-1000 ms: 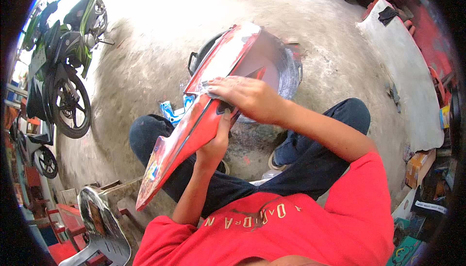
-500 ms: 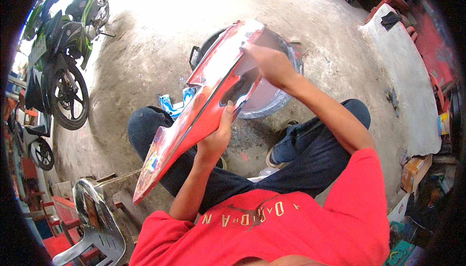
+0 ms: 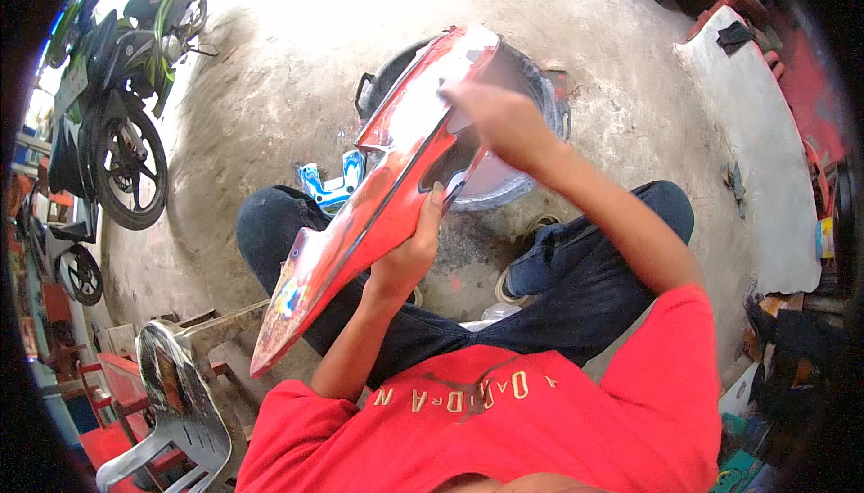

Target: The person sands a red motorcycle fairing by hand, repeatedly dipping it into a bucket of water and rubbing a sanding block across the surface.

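Note:
A long red and white motorcycle body panel, with a dark stripe along it, slants across my lap. Its tapered, scuffed end points down to the left and its far end lies over a round dark basin. My left hand is closed on the panel's lower edge, thumb on the painted face. My right hand is at the panel's upper part, its fingers smeared by motion; whether they hold anything I cannot make out. Greyish liquid shows in the basin below. A blue and white patterned part sits just left of the panel.
Parked motorcycles stand at the left. A grey plastic chair is by my left elbow. Along the right lies a pale slab with a dark cloth on it. Concrete floor surrounds the basin.
The panel has shifted slightly right in the view, with my left hand still gripping it. My right hand is still at the upper part, more blurred than before.

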### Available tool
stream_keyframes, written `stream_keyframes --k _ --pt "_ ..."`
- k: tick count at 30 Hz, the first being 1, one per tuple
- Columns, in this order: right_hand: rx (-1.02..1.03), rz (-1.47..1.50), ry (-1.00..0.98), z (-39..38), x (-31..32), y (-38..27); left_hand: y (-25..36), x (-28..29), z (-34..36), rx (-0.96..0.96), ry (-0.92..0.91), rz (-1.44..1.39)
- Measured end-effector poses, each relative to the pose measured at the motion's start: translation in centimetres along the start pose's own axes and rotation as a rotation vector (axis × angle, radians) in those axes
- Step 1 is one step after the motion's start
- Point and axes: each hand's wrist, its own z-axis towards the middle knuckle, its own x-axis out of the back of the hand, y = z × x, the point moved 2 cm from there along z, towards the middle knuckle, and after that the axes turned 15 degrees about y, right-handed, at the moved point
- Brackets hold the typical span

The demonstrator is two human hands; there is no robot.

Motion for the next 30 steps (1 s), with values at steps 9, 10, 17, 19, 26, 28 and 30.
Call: stream_keyframes --k 9,10,17,19,26,28,30 --pt "-0.126 0.024 -0.079 0.2 0.3 1.3 -0.8 -0.1 -0.1 0.017 -0.041 0.05" --pt "-0.128 0.024 -0.081 0.0 0.1 0.8 -0.2 -0.2 0.2 -0.131 -0.043 0.134" --pt "0.063 0.097 -0.029 0.1 2.1 -4.4 -0.3 -0.4 0.0 0.032 0.005 -0.043" --pt "-0.048 0.031 -0.148 1.4 1.6 -0.9 -1.7 -0.1 -1.1 -0.272 -0.111 0.319" --pt "0.207 0.016 0.086 -0.3 1.2 -3.6 -0.9 -0.7 -0.4 0.051 0.0 0.067" --pt "0.091 0.007 -0.031 0.9 1.6 -2.0 -1.2 -0.5 -0.4 0.026 -0.025 0.062" --pt "0.179 0.097 0.069 0.2 1.3 -5.6 -1.2 -0.4 -0.5 0.172 -0.037 -0.075"
